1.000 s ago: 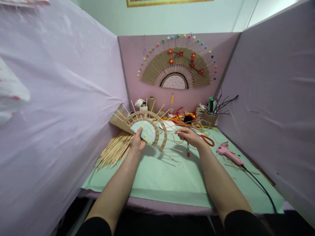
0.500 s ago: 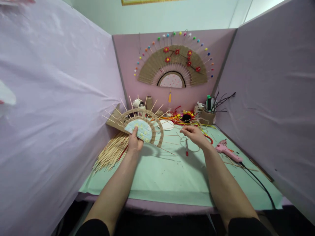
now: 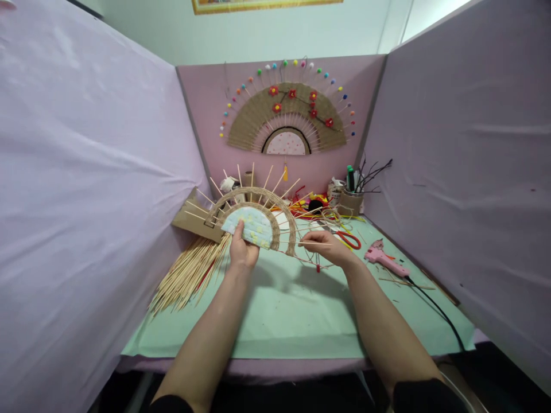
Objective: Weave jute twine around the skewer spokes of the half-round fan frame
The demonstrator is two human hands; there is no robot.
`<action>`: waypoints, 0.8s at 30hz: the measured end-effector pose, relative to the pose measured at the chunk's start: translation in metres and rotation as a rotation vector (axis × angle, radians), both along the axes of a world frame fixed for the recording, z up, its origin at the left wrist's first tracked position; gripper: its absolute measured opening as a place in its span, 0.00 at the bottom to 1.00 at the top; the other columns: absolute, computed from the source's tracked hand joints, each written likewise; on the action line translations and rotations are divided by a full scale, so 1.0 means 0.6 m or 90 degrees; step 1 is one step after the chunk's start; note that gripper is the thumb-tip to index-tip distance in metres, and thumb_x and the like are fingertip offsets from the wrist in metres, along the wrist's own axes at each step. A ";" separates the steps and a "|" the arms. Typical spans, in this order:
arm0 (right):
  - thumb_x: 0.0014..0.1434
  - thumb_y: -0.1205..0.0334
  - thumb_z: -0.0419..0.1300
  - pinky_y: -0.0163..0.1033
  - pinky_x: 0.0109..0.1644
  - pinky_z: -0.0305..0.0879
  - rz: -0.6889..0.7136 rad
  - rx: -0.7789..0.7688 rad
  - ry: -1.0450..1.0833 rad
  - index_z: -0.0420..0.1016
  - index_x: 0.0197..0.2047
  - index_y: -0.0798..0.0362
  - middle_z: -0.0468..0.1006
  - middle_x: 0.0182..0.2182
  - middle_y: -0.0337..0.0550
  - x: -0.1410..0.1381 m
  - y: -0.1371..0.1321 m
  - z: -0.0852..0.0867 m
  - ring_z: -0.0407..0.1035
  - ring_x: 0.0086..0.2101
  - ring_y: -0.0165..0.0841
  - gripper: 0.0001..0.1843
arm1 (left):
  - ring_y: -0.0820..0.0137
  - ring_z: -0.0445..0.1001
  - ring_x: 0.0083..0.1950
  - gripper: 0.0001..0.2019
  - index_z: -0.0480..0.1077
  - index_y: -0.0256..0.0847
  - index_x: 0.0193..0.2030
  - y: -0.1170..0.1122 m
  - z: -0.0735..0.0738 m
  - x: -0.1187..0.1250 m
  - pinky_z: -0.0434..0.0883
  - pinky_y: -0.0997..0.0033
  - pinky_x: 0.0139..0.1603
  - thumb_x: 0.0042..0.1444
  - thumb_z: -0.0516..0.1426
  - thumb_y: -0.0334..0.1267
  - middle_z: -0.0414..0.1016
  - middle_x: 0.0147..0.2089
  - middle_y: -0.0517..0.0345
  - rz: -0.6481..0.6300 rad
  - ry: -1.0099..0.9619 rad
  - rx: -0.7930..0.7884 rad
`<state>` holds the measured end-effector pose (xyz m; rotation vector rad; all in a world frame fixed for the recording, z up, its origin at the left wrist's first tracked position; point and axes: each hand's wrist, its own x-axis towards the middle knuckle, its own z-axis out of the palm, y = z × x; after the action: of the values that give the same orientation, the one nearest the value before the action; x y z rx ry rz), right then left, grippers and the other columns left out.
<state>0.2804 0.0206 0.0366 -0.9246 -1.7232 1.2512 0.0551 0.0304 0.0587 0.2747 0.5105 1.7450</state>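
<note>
My left hand [image 3: 243, 251] is closed on the lower edge of a half-round fan [image 3: 250, 225], thumb across its pale blue patterned centre. Thin wooden sticks radiate from the fan, and a band of brown twine [image 3: 258, 192] is woven through them in an arc. At the fan's right end, my right hand [image 3: 323, 245] has its fingers pinched beside the outermost sticks. It appears to hold a thin strand of twine, loops of which hang behind and below the hand. A red-capped pen [image 3: 318, 267] lies beneath, partly hidden.
Bundled sticks [image 3: 189, 272] lie left beside a cardboard piece [image 3: 196, 221]. Red-handled scissors [image 3: 348, 240] and a corded pink glue gun [image 3: 385, 259] lie right. Behind are a can of pens and twigs [image 3: 350, 201] and a finished fan [image 3: 297, 115] on the partition.
My right hand has moved left and slightly down to the fan's right end. The fan has shifted a little right in my left hand. The camera view has turned slightly right.
</note>
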 end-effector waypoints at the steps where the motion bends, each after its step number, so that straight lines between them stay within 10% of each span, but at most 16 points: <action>1: 0.51 0.48 0.62 0.34 0.28 0.50 0.022 -0.009 -0.022 0.76 0.31 0.55 0.67 0.23 0.39 -0.003 -0.004 0.002 0.56 0.25 0.27 0.17 | 0.67 0.72 0.54 0.16 0.69 0.42 0.53 0.001 -0.004 0.006 0.68 0.65 0.56 0.58 0.54 0.33 0.77 0.48 0.55 -0.004 -0.012 -0.016; 9: 0.50 0.49 0.63 0.34 0.32 0.57 0.016 -0.032 -0.034 0.76 0.36 0.54 0.70 0.26 0.39 -0.015 0.004 -0.016 0.61 0.27 0.28 0.17 | 0.67 0.75 0.49 0.13 0.70 0.38 0.50 0.010 -0.046 0.012 0.68 0.63 0.55 0.59 0.54 0.36 0.77 0.46 0.52 -0.046 -0.055 -0.116; 17: 0.47 0.52 0.63 0.37 0.34 0.60 -0.080 0.016 0.015 0.76 0.43 0.53 0.75 0.32 0.43 -0.026 0.003 -0.011 0.64 0.29 0.30 0.21 | 0.65 0.74 0.50 0.16 0.67 0.40 0.53 -0.011 -0.048 0.004 0.67 0.56 0.55 0.58 0.53 0.30 0.77 0.47 0.51 -0.251 -0.019 0.024; 24: 0.47 0.52 0.63 0.38 0.35 0.61 -0.086 0.008 0.028 0.76 0.42 0.56 0.75 0.36 0.46 -0.025 -0.001 -0.003 0.63 0.31 0.31 0.22 | 0.68 0.74 0.48 0.25 0.64 0.48 0.56 -0.013 -0.056 0.009 0.70 0.61 0.52 0.51 0.56 0.23 0.75 0.51 0.57 -0.213 0.068 0.067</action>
<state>0.2652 0.0197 0.0347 -0.9817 -1.6052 1.1639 0.0603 0.0226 0.0251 0.5005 0.4231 1.4377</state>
